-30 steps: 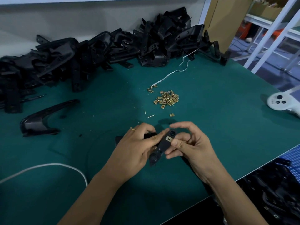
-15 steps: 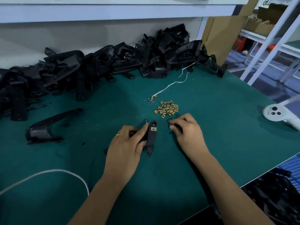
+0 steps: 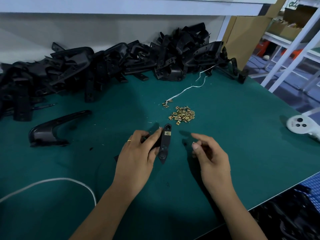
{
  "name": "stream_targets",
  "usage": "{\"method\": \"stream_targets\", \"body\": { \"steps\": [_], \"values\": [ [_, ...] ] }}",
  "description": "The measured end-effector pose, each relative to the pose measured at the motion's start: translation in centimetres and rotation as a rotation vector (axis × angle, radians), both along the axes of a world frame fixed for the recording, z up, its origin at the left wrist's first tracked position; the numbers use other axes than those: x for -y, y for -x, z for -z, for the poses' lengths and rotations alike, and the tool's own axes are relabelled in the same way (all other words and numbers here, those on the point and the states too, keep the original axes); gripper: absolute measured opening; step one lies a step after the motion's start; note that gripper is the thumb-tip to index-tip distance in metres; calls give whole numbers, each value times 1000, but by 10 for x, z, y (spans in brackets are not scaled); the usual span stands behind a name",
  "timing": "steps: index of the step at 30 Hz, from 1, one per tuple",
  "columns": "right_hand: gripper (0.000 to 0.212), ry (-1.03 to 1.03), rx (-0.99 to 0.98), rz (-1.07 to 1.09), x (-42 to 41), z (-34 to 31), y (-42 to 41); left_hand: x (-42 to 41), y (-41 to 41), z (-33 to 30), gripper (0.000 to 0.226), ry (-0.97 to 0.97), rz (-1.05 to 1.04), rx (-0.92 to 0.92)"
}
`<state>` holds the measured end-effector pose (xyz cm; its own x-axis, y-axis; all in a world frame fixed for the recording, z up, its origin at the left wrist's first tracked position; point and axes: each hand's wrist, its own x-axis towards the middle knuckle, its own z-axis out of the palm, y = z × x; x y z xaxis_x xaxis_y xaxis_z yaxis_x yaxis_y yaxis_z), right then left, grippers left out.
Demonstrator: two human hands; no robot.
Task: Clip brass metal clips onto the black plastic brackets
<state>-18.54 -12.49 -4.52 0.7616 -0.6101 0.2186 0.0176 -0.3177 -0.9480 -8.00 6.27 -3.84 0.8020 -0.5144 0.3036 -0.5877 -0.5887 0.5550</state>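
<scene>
My left hand (image 3: 136, 160) grips a black plastic bracket (image 3: 164, 144) just above the green mat, its long arm pointing away from me. One brass clip (image 3: 167, 133) sits clipped on the bracket's far end. To the right of the bracket, my right hand (image 3: 210, 158) hovers with its fingers curled and its thumb pressed against them, as in a pinch. Whatever it pinches is hidden by the thumb. A heap of loose brass clips (image 3: 182, 115) lies on the mat just beyond both hands.
A long pile of black brackets (image 3: 121, 61) runs along the back wall. A single curved bracket (image 3: 52, 130) lies at the left. A white cord (image 3: 52, 182) loops near the front left, a white string (image 3: 187, 88) lies behind the clips, and a white controller (image 3: 299, 125) sits at the right edge.
My right hand let go of the bracket, reached to a lone clip beside the heap and drew back; that clip no longer shows on the mat. My left hand turned the bracket more upright.
</scene>
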Motion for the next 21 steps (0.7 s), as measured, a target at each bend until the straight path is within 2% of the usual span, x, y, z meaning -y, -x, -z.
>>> {"method": "stream_targets", "body": {
  "steps": [4,6,13,21],
  "values": [
    [19,-315,155,-5,-10,-5,5,3,3,-2,57,-22,35,46],
    [13,-396,185,-46,-13,-7,4,6,5,-3,58,-51,54,65],
    [12,-374,162,-130,-18,-6,4,6,6,-4,59,-56,49,56],
    [29,-225,16,-225,-24,-4,4,7,6,0,61,-87,45,131]
  ]
}}
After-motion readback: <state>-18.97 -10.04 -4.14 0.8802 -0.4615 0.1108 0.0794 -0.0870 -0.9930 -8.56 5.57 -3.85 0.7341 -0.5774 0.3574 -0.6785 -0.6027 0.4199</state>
